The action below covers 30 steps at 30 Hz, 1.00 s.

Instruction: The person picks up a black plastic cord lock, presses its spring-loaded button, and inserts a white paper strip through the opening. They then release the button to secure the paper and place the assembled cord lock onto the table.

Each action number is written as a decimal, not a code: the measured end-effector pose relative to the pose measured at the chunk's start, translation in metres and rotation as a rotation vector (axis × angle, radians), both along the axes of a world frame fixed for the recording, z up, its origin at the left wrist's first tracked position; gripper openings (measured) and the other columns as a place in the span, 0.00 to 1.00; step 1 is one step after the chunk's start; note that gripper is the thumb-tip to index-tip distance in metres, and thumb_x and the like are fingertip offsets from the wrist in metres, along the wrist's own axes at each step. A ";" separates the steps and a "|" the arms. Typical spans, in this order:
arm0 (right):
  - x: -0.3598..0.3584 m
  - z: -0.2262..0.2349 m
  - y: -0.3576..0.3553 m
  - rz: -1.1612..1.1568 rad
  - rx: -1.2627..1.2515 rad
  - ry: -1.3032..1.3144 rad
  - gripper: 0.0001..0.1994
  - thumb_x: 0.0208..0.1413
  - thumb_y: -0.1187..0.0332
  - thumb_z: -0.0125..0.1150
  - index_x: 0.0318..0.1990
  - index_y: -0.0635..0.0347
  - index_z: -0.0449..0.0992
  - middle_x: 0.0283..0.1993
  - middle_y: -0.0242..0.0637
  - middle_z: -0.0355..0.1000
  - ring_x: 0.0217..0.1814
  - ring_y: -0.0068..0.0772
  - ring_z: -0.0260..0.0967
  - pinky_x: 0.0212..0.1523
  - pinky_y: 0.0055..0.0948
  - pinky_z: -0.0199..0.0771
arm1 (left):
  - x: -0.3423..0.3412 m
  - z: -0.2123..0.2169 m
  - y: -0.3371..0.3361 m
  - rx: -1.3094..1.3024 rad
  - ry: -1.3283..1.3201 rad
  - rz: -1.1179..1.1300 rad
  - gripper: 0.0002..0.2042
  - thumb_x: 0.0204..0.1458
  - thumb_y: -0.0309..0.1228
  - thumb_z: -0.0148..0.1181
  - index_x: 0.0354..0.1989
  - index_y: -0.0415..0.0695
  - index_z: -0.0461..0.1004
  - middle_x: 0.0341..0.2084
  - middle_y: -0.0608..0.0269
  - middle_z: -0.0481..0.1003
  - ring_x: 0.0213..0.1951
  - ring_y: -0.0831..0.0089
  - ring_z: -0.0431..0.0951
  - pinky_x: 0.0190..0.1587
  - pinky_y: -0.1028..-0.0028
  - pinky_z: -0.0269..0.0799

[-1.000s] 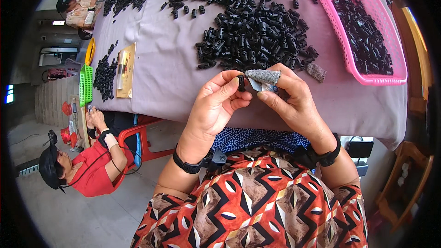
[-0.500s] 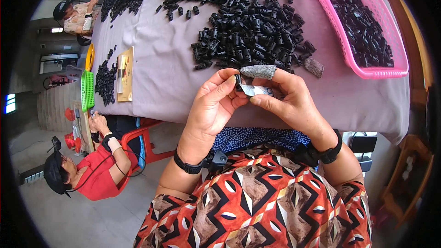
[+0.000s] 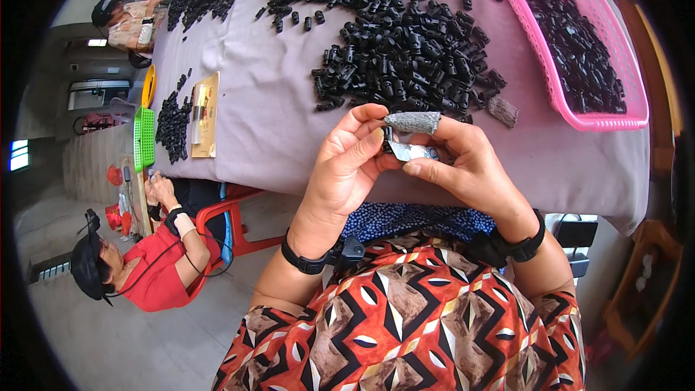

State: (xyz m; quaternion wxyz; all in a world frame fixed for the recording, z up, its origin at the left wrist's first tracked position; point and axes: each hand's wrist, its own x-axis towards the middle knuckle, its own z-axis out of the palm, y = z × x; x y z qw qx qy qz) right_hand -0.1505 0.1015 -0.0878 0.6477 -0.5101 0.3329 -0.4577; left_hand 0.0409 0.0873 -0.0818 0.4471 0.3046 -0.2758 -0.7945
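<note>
My left hand (image 3: 343,171) pinches a small black plastic cylinder (image 3: 387,136) between thumb and fingers, just over the table's near edge. My right hand (image 3: 473,168) is closed on a flat silver blade-like piece (image 3: 413,152), its slanted end touching or very close to the cylinder. A grey knitted finger cover (image 3: 414,122) sits on my right index finger. Just beyond my hands lies a big heap of similar black cylinders (image 3: 402,65). Another grey knitted finger cover (image 3: 502,111) rests at the heap's right edge. Fingers partly hide the cylinder and the blade-like piece.
A pink plastic basket (image 3: 604,122) holding black cylinders stands at the right. On the left of the cloth-covered table (image 3: 253,123) are smaller heaps, a tan card (image 3: 205,116) and a green basket (image 3: 144,137). Two other people sit along the left side, one on a red chair (image 3: 242,221).
The whole view has shifted slightly, so everything appears a little further right and lower. Both hands keep their grips, and the silver piece stays against or close to the cylinder.
</note>
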 end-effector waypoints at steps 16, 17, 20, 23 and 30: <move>-0.003 0.003 0.000 0.130 0.058 -0.074 0.19 0.52 0.72 0.62 0.52 0.67 0.68 0.38 0.31 0.73 0.41 0.16 0.67 0.41 0.19 0.69 | 0.003 0.005 0.002 -0.011 -0.028 -0.040 0.18 0.55 0.25 0.55 0.53 0.42 0.61 0.40 0.61 0.73 0.35 0.76 0.76 0.34 0.78 0.77; -0.004 0.003 -0.001 0.130 0.059 -0.074 0.19 0.52 0.72 0.62 0.52 0.67 0.68 0.38 0.31 0.73 0.41 0.16 0.67 0.41 0.19 0.69 | 0.002 0.004 0.002 -0.011 -0.028 -0.041 0.18 0.55 0.25 0.55 0.53 0.42 0.61 0.40 0.61 0.73 0.35 0.76 0.76 0.34 0.78 0.77; -0.005 0.004 -0.001 0.143 0.054 -0.054 0.19 0.52 0.73 0.62 0.52 0.67 0.68 0.38 0.32 0.74 0.41 0.17 0.68 0.42 0.20 0.69 | 0.002 0.003 0.002 -0.003 -0.025 -0.033 0.18 0.55 0.25 0.55 0.53 0.42 0.61 0.40 0.60 0.73 0.33 0.76 0.76 0.33 0.79 0.76; -0.005 0.006 -0.001 0.158 0.070 -0.082 0.19 0.53 0.73 0.62 0.51 0.68 0.68 0.38 0.32 0.74 0.42 0.18 0.69 0.44 0.21 0.70 | 0.002 0.003 0.002 -0.015 0.012 -0.067 0.18 0.55 0.25 0.55 0.54 0.42 0.61 0.39 0.59 0.73 0.32 0.75 0.76 0.32 0.79 0.76; -0.002 0.003 -0.001 0.135 0.118 -0.180 0.17 0.53 0.73 0.61 0.50 0.69 0.69 0.37 0.32 0.74 0.42 0.19 0.69 0.45 0.21 0.69 | -0.002 0.004 0.004 -0.014 0.015 -0.057 0.19 0.55 0.24 0.55 0.55 0.42 0.60 0.38 0.59 0.73 0.32 0.76 0.75 0.32 0.78 0.75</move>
